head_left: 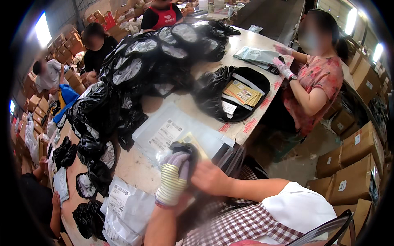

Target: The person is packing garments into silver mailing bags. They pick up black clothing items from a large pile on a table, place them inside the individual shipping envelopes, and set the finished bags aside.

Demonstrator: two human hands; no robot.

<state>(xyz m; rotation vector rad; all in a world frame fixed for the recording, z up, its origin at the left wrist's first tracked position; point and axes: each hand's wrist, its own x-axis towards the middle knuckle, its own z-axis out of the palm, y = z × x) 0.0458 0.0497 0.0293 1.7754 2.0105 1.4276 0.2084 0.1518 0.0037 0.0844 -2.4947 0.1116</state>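
My left hand (173, 178) wears a striped knit glove. Its fingers curl round something dark that I cannot make out, with a yellow card (196, 141) just beyond the fingertips. My right hand (211, 178), bare and a little blurred, is close beside it with bent fingers; what they grip, if anything, is hidden. Under and beyond both hands lies a grey plastic mailing bag (158, 123) with a white printed label. More labelled mailing bags (127, 209) lie to the left of my left forearm. A stack of dark-edged bags (230, 158) sits at the table edge by my right arm.
Black plastic bags (98, 110) are piled along the table's left and far side. An open black bag (246, 94) holds yellow cards. On the right a gloved co-worker (314, 82) handles grey bags (256, 55). Cardboard boxes (349, 164) stand at the right.
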